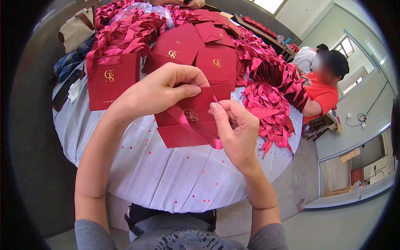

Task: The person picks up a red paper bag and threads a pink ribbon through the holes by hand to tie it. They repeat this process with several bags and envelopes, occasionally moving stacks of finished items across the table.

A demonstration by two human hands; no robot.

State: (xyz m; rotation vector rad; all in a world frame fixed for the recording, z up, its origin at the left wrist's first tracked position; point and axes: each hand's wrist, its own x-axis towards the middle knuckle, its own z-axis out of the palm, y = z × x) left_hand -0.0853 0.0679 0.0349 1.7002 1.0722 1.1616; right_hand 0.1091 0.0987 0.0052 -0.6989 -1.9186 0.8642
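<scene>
A small red paper gift bag (179, 135) with a gold monogram lies before me on the white-covered table. My left hand (177, 86) is closed at its upper edge, thumb and fingers pinching the paper. A pink-red satin ribbon (185, 122) runs across the bag's front, partly over the monogram, and droops in a loop toward my right hand (235, 131). That hand is closed, with thumb and forefinger pinched on a ribbon end near the bag's top right. My curled fingers hide part of the ribbon.
A finished-looking red bag with ribbon handles (112, 81) stands at left. Flat red bags (216, 60) and heaps of ribbon (266, 108) cover the back and right. Small red dots are scattered over the white tablecloth (166, 179). A person in a red shirt (321, 96) is at right.
</scene>
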